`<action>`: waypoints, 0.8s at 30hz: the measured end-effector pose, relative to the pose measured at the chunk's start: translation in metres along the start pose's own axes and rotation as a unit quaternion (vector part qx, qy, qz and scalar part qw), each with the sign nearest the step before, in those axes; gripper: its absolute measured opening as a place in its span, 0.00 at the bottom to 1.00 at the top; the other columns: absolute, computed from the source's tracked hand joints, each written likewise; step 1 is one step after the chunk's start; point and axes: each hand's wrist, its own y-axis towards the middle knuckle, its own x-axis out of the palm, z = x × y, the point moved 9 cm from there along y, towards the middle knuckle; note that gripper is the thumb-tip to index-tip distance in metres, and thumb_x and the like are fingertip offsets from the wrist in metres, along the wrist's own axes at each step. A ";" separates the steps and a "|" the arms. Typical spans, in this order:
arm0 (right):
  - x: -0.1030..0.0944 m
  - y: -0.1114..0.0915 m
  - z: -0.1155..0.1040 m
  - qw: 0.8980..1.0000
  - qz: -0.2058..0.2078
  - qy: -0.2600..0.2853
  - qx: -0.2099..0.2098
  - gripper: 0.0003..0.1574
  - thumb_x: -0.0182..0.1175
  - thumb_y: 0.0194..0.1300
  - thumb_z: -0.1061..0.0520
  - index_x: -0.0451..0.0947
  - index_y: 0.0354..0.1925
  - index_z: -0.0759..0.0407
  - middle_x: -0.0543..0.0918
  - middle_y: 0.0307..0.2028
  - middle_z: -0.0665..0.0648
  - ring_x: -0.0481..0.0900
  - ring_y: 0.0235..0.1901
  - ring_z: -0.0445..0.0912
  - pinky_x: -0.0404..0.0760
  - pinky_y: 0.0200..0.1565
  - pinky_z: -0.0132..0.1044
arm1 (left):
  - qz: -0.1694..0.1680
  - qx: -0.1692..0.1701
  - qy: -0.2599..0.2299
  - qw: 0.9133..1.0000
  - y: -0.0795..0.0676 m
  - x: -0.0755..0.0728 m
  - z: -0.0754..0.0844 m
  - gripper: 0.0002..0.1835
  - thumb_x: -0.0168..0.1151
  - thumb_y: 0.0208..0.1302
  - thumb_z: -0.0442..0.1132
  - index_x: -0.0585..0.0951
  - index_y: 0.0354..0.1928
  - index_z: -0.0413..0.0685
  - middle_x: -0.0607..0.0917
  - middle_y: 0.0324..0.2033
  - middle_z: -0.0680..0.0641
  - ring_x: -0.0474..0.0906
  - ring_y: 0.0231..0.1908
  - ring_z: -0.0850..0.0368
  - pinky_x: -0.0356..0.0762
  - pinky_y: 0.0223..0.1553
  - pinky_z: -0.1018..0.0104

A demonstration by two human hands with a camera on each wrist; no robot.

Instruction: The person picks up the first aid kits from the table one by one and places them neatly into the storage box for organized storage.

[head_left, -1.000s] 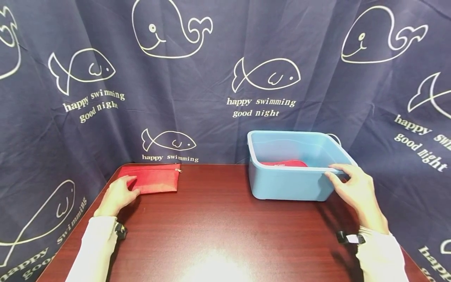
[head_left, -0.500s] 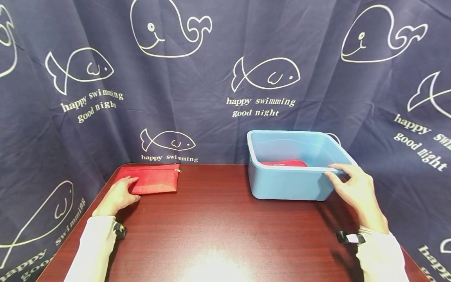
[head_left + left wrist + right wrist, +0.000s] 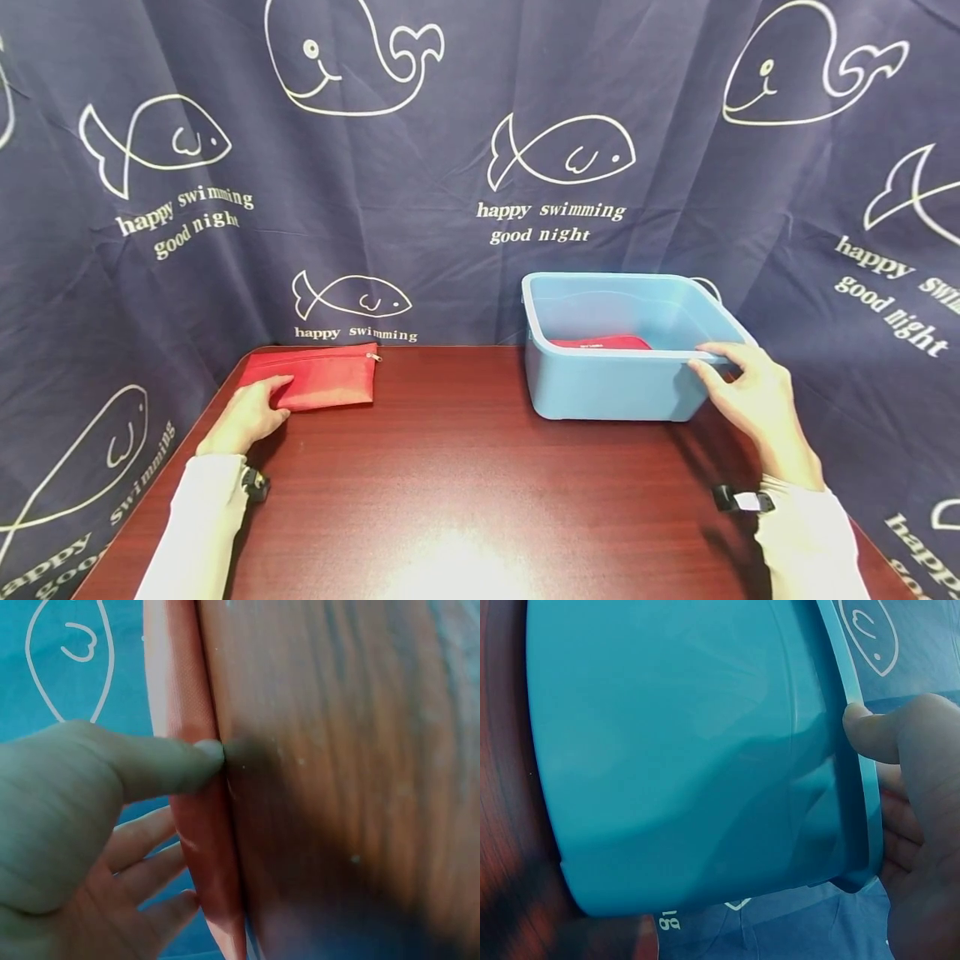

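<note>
A flat red zip pouch (image 3: 326, 379) lies at the far left of the table, its zipper pull at the right end. My left hand (image 3: 250, 417) holds its front left part, thumb (image 3: 176, 766) on the near edge and fingers (image 3: 150, 881) over the top. At the right, a light blue plastic bin (image 3: 607, 387) stands upright. My right hand (image 3: 753, 396) grips its front right corner, thumb (image 3: 871, 731) against the rim and the other fingers behind it. Inside the bin lies a red item (image 3: 611, 342) with small white lettering, mostly hidden by the front wall.
The reddish-brown wooden table (image 3: 450, 458) has a bright light reflection near its front. A dark blue curtain (image 3: 450, 225) printed with whales, fish and words hangs close around its back and sides. A thin white handle (image 3: 708, 287) shows behind the bin.
My left thumb has come in against the pouch's near edge, after sitting slightly off it half a second ago. My right hand keeps its hold on the bin. The head view has tilted slightly.
</note>
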 end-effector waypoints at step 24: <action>0.001 -0.001 0.001 1.000 0.003 0.002 -0.003 0.15 0.75 0.59 0.51 0.90 0.46 0.48 0.89 0.41 0.52 0.72 0.35 0.40 0.66 0.43 0.34 | 0.121 -0.024 0.012 0.992 -0.008 -0.028 0.012 0.09 0.63 0.63 0.29 0.89 0.42 0.36 0.89 0.36 0.32 0.83 0.30 0.35 0.78 0.35 0.37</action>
